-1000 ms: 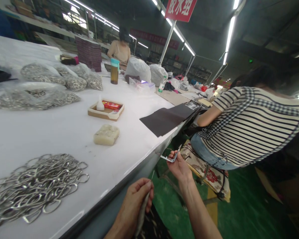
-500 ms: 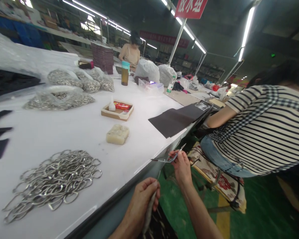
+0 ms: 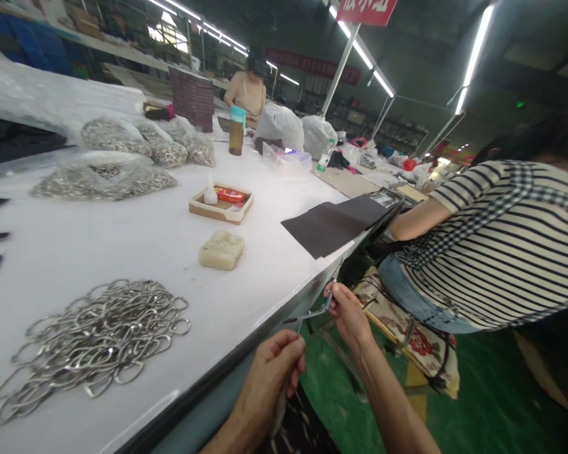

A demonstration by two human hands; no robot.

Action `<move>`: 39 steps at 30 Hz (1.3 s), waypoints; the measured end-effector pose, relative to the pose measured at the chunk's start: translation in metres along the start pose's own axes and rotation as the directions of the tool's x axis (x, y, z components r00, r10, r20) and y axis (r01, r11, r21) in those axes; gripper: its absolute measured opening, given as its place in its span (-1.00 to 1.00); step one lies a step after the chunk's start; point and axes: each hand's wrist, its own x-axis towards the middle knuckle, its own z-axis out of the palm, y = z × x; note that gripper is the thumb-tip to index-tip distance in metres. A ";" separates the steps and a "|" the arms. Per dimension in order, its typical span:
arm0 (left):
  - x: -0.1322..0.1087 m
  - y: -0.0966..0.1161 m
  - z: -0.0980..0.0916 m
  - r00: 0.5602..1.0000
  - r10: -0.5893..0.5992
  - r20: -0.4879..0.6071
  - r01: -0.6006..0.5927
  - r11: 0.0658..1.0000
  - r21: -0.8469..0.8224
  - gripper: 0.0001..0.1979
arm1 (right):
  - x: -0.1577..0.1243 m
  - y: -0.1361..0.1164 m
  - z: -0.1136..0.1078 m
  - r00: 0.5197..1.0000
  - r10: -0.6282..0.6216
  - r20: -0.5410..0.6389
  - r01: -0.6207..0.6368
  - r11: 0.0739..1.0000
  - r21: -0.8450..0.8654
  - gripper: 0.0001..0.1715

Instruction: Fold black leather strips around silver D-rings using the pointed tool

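Near the table's front edge, my right hand pinches a thin, bent blue-grey object; its kind is not clear. One slender arm of it points left, ending in a darker tip over the table edge. My left hand is closed lower down, just left of it. A narrow grey strip hangs from beneath its palm, its upper end hidden by the fingers. To the left on the white table lies a loose pile of metal D-shaped rings.
A pale block sits behind the rings, then a shallow box with a white bottle and red packet. Bags of rings lie at back left. Dark sheets lie to the right. A co-worker in stripes sits close by.
My right hand has tilted the blue-grey object, and its left arm now points lower, toward my left hand. My left hand stays closed in about the same place. The view has shifted slightly.
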 end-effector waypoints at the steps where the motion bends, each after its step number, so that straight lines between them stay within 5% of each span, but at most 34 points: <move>1: -0.001 0.000 0.000 1.000 0.011 0.000 -0.011 1.000 0.026 -0.73 | -0.001 0.000 0.002 1.000 0.005 0.009 -0.005 1.000 0.018 -0.57; 7: -0.006 0.003 0.002 0.978 0.209 -0.006 -0.190 0.903 0.385 -0.85 | -0.002 -0.012 0.005 0.999 -0.035 -0.001 0.034 0.993 0.113 -0.60; 11: -0.009 0.004 0.006 0.980 0.197 0.020 -0.183 0.866 0.465 -0.82 | -0.002 -0.033 0.000 0.995 -0.092 -0.043 0.098 0.984 0.152 -0.62; 15: -0.006 0.006 0.014 0.967 0.252 -0.016 -0.226 0.892 0.390 -0.82 | -0.010 -0.042 0.008 0.997 -0.074 -0.011 0.075 0.968 0.241 -0.64; 22: 0.002 0.015 0.016 0.897 0.352 -0.269 -0.352 0.935 0.049 -0.68 | -0.030 -0.018 0.047 0.986 0.074 0.147 -0.130 0.900 0.416 -0.64; 29: -0.003 0.024 0.003 0.829 0.411 -0.379 -0.373 0.912 0.171 -0.71 | -0.043 -0.004 0.062 0.976 0.129 0.177 -0.190 0.898 0.397 -0.64; 33: -0.003 0.026 -0.001 0.738 0.603 -0.304 -0.484 0.786 0.384 -0.85 | -0.051 0.000 0.058 0.990 0.054 0.131 -0.079 0.979 0.190 -0.64; 39: -0.002 0.024 -0.005 0.653 0.757 -0.021 -0.600 0.534 0.596 -0.83 | -0.057 0.008 0.053 0.984 0.009 0.176 0.016 0.990 -0.137 -0.69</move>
